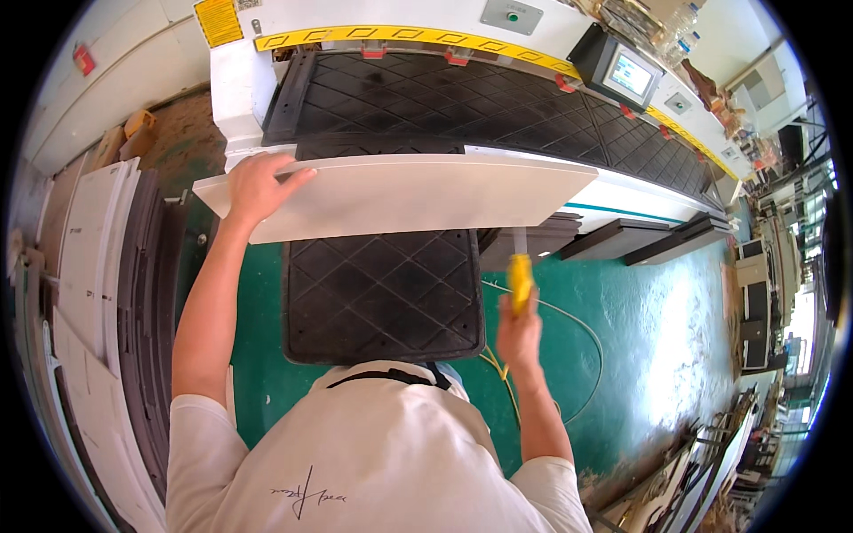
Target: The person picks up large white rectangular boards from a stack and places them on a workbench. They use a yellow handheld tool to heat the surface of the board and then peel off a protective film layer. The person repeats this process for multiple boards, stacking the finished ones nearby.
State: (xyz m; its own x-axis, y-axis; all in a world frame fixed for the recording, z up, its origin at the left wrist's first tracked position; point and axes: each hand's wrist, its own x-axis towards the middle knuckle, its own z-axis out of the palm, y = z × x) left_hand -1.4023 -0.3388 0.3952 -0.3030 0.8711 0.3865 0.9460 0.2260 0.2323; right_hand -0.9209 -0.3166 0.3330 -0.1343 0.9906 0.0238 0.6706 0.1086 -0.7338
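Spanning L–R lengthwise, panel (pixel 400 197) is pinched near its L end by L hand (pixel 256 191); R hand (pixel 518 338), wrapped round yellow tool (pixel 521 274) (tip blurred, contact unclear), nearer R end.

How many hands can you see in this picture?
2. The left hand holds the pale board near its left end; the right hand holds a yellow tool below the board's right part. No others show, though some could be hidden.
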